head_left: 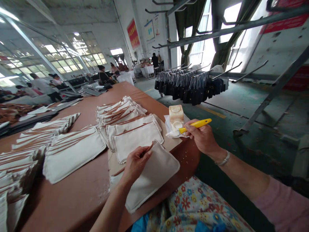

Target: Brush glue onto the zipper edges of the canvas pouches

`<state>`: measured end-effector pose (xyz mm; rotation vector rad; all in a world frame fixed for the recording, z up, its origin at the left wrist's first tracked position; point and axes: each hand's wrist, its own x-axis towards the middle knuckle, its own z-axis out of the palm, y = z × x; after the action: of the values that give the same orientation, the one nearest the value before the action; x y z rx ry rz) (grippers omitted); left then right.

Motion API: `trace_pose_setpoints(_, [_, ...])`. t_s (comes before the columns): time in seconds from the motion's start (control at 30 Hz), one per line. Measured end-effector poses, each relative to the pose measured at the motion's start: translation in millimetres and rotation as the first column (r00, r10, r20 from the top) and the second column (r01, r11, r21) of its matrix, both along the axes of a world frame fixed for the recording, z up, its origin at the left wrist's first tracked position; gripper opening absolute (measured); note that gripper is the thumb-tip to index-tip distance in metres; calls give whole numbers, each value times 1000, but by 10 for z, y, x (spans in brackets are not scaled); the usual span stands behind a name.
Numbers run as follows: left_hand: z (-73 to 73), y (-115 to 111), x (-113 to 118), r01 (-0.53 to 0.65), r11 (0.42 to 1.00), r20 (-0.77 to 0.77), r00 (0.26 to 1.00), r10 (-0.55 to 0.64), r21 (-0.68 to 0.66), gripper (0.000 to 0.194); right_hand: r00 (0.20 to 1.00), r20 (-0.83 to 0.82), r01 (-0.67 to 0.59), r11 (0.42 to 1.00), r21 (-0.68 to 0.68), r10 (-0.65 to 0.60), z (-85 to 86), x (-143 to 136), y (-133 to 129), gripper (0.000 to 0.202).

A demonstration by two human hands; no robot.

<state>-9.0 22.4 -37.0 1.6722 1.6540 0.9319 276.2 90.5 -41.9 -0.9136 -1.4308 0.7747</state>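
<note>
Between the fingers of my right hand (201,137) is a brush with a yellow handle (200,123). Its tip is down at the mouth of a cut-open, stained plastic container (176,114) at the table's right edge; the bristles are largely hidden. My left hand (137,162) pinches the brown-trimmed upper edge of a white fabric panel (154,175) with rounded corners. That panel lies at the table's near edge, partly under my left forearm. Just beyond it sits another white panel (135,141) with a brown strip along its top.
Fanned stacks of white panels (74,151) with brown edges cover the left of the brown table (79,199). A metal rack (253,77) with prongs stands to the right, dark pieces (190,87) hanging from it. Several people work in the background.
</note>
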Motion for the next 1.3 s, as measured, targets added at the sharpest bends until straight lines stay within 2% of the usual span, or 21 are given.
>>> trace_pose_setpoints(0.07, [36,-69,63,43,999,24,999,-44,13,39,993,-100,-68,997,-35,64,162,-162,-145,24])
trace_pose_setpoints(0.17, [83,-175,138,107,994,75,991,-106,-4,37,991,-53,-127,992,-2,127,309,-331,-257,23])
trace_pose_setpoints(0.27, [122,-265,176,165,986,146,976,-162,-7,34,998,33,-49,996,75,47,357,-358,-285,26])
trace_pose_setpoints(0.37, [143,-313,178,184,983,145,972,-183,8,31,999,12,33,997,69,-34,370,-311,-336,25])
trace_pose_setpoints(0.43, [140,-327,172,184,982,100,977,-186,33,29,1000,3,-3,999,46,3,370,-292,-390,22])
trace_pose_setpoints(0.53, [119,-358,177,183,973,-10,983,-184,143,23,998,21,-67,997,40,67,356,-287,-431,21])
trace_pose_setpoints(0.67, [114,-457,205,264,910,-237,952,-193,320,16,997,-27,72,996,48,-70,338,-244,-375,22])
trace_pose_setpoints(0.7, [122,-484,212,294,887,-297,936,-190,357,14,997,-48,66,997,38,-64,341,-233,-360,23])
trace_pose_setpoints(0.8, [158,-542,220,365,819,-434,887,-160,443,9,987,-112,-120,992,-46,114,380,-223,-347,24])
trace_pose_setpoints(0.87, [185,-563,213,386,792,-490,862,-128,472,7,943,-152,-314,942,-123,295,423,-221,-352,25])
trace_pose_setpoints(0.93, [208,-576,199,396,779,-525,845,-101,487,6,892,-206,-439,881,-177,403,470,-201,-345,24])
trace_pose_setpoints(0.97, [220,-582,192,400,775,-539,837,-93,489,6,883,-240,-450,874,-183,405,493,-186,-335,23])
trace_pose_setpoints(1.07, [261,-611,181,402,769,-567,821,-62,498,6,903,-338,-331,931,-153,266,540,-175,-310,19])
trace_pose_setpoints(1.13, [294,-656,182,391,762,-580,814,-24,516,6,903,-360,-307,939,-156,235,551,-227,-336,21])
trace_pose_setpoints(1.23, [350,-788,141,366,769,-609,792,39,525,6,871,-355,-443,855,-270,339,558,-353,-454,24])
trace_pose_setpoints(1.27, [376,-845,97,355,775,-621,782,60,522,6,856,-374,-478,821,-312,357,560,-383,-494,24])
trace_pose_setpoints(1.3, [411,-905,29,339,784,-633,769,88,520,6,853,-408,-472,816,-335,326,559,-399,-523,23])
